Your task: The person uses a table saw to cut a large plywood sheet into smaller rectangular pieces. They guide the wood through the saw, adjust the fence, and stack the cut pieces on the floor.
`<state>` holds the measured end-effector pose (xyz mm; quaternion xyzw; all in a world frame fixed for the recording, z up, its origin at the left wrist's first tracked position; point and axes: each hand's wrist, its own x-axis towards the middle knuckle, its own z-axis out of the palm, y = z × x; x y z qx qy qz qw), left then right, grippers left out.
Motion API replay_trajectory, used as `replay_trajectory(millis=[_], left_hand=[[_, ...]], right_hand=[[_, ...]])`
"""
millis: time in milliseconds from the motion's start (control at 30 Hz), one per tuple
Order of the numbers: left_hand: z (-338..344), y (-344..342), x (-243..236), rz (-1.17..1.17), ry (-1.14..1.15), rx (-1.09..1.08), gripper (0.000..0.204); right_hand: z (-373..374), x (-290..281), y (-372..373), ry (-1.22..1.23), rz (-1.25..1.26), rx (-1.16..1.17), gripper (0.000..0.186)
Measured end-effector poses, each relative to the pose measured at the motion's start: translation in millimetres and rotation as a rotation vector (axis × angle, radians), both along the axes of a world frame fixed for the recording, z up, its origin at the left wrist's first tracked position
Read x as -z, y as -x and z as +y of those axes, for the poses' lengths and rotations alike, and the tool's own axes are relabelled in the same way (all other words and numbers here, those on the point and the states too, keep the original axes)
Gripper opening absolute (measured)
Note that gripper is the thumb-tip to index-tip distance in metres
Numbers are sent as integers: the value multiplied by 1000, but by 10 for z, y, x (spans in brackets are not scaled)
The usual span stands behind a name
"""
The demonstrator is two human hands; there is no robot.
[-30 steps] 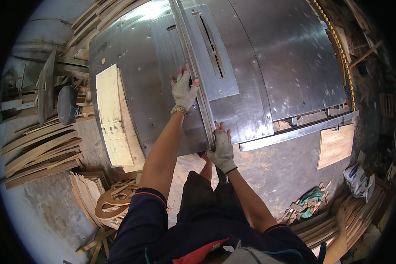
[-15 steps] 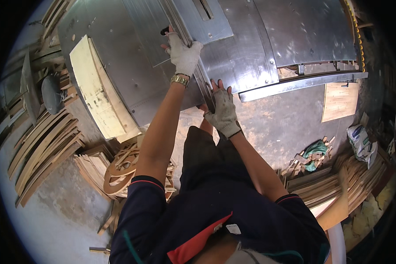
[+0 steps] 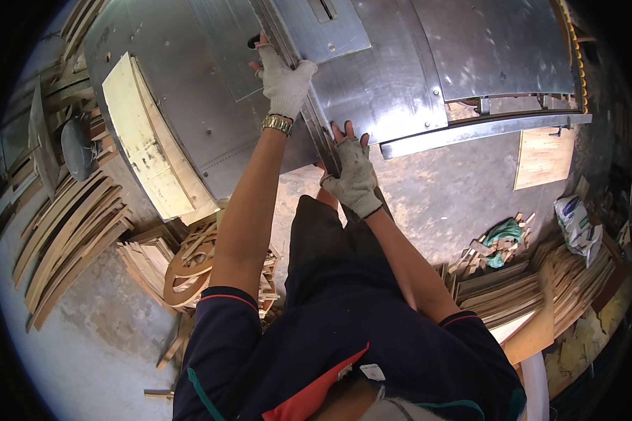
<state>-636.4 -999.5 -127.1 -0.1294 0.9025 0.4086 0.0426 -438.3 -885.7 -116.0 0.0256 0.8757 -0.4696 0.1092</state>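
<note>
Left hand [image 3: 288, 84] now farther forward on steel machine table [image 3: 182, 91], fingertips beside table's oval hole [image 3: 253, 42]; previously short of it. Fingers spread, palm down. Long narrow strip [image 3: 323, 140] crosses table's near edge. Right hand [image 3: 356, 181] remains there, beside strip; grip indeterminable. Advance appears to widen two-hand support.

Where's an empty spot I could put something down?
The grey metal table has room between the long cream wooden boards and the white-gloved left hand. The grey floor has room between the white-gloved right hand and the rectangular tan wooden panel. It's crowded along the long dark metal bar, where both hands are.
</note>
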Motion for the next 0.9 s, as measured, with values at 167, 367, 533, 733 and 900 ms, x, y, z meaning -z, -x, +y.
replay_trajectory(millis=[167,367,533,733,900], left_hand=[[-8,2,5,-12,-18,0,108],[-20,14,2,21,-15,27,109],[33,-5,-58,-12,65,-18,109],[69,-49,-41,-28,63,-52,107],[20,-62,24,201,45,41,107]], right_hand=[[-2,5,-13,-27,71,24,91],[14,5,-11,12,-24,-8,103],[5,-4,1,11,-47,-2,102],[-7,47,-33,-5,13,13,102],[-27,114,-49,-36,59,8,100]])
